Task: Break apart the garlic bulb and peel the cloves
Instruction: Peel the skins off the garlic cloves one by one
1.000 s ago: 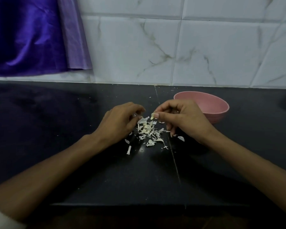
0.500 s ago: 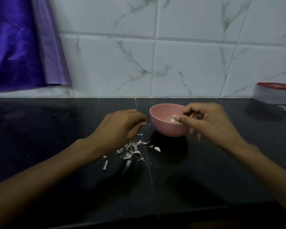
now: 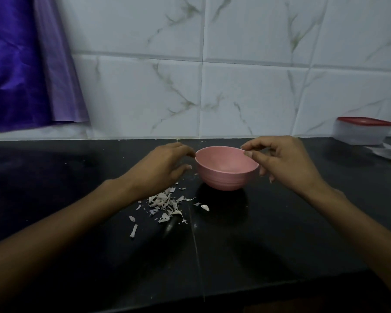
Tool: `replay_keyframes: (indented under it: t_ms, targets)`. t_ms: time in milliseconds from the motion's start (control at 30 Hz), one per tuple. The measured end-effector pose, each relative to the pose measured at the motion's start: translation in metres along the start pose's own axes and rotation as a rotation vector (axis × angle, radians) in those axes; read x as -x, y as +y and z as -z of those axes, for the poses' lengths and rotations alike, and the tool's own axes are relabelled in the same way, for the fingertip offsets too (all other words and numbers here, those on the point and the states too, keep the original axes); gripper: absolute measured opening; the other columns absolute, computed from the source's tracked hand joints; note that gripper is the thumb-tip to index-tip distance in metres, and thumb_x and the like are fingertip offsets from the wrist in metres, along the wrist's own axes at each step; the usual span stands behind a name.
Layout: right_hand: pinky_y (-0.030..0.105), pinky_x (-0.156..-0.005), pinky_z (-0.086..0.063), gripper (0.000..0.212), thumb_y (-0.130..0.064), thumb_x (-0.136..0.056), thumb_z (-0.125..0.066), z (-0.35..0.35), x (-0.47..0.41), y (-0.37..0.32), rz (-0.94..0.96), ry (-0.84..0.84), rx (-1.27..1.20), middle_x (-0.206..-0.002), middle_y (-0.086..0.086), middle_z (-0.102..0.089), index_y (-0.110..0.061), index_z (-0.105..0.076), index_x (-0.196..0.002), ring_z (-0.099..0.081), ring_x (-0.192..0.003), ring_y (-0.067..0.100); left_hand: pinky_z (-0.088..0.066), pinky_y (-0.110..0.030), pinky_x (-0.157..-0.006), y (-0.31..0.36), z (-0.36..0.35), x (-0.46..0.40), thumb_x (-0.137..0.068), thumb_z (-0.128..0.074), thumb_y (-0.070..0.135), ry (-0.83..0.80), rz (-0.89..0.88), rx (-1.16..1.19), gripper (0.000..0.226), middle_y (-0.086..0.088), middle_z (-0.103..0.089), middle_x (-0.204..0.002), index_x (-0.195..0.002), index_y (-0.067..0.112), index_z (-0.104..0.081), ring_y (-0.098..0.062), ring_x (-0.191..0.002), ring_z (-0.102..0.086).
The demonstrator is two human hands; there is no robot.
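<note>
Head view: pink bowl (image 3: pixel 226 175) upright on black counter (image 3: pixel 77 177), approx centre, near the tiled wall (image 3: pixel 235 86). Inside of bowl looks bare from this angle; no clove seen, bottom partly hidden by near wall of bowl.

L hand (image 3: pixel 160 168) just left of bowl, palm down, fingers loosely curled and slightly apart, fingertip at or v. close to the rim; contact can't be confirmed. Holds nothing visible.

R hand (image 3: pixel 284 163) over right side of rim, thumb and index tip close together but w/ small gap, nothing seen between them; other fingers curled loosely below.

Garlic skins (image 3: pixel 165 203) in a loose pile on counter in front-left of bowl, under L wrist; a few stray flakes around it, one longer strip (image 3: pixel 133 230) nearer the camera, one flake (image 3: pixel 205 207) right of the pile.

Purple cloth (image 3: pixel 20 64) hangs top left. Clear container w/ red lid (image 3: pixel 362 131) far right by wall.
</note>
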State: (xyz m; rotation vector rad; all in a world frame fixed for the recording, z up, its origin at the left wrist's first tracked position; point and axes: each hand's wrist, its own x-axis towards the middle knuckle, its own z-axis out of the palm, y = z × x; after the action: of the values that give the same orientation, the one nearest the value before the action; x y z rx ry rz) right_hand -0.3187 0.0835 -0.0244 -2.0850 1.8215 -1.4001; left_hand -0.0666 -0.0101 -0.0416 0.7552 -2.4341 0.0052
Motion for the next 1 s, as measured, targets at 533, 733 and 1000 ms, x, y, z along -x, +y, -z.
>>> replay_keyframes:
  t_ms: [533, 733, 1000]
  targets:
    - [0.021, -0.056, -0.057, 0.013, -0.009, -0.086, -0.073, -0.076, 0.005, -0.037, 0.033, -0.445, -0.101, -0.077, 0.0, -0.074, -0.015, -0.076, -0.097, -0.07, -0.069, 0.013, -0.05, -0.038, -0.084, -0.052, 0.003, 0.065, -0.087, -0.056, 0.006, 0.08, 0.125, 0.025, 0.023, -0.004, -0.07, -0.103, -0.104, 0.008, -0.071, -0.021, -0.096, -0.062]
    - [0.019, -0.077, -0.054, 0.025, -0.015, -0.085, -0.076, -0.104, -0.009, -0.047, 0.135, -0.53, 0.025, -0.094, -0.014, -0.07, -0.02, -0.074, -0.109, -0.065, -0.082, -0.001, -0.043, -0.027, -0.079, -0.059, 0.003, 0.067, -0.084, -0.056, -0.008, 0.072, 0.138, 0.013, 0.028, -0.003, -0.071, -0.097, -0.1, 0.008, -0.073, -0.022, -0.09, -0.061]
    - [0.035, -0.098, -0.046, 0.044, -0.034, -0.091, -0.067, -0.135, -0.018, -0.057, 0.271, -0.74, 0.323, -0.127, -0.001, -0.063, -0.031, -0.059, -0.133, -0.059, -0.113, 0.015, -0.05, -0.037, -0.077, -0.059, -0.003, 0.068, -0.084, -0.053, -0.003, 0.047, 0.079, 0.002, 0.028, 0.0, -0.069, -0.096, -0.099, 0.011, -0.073, -0.021, -0.091, -0.059]
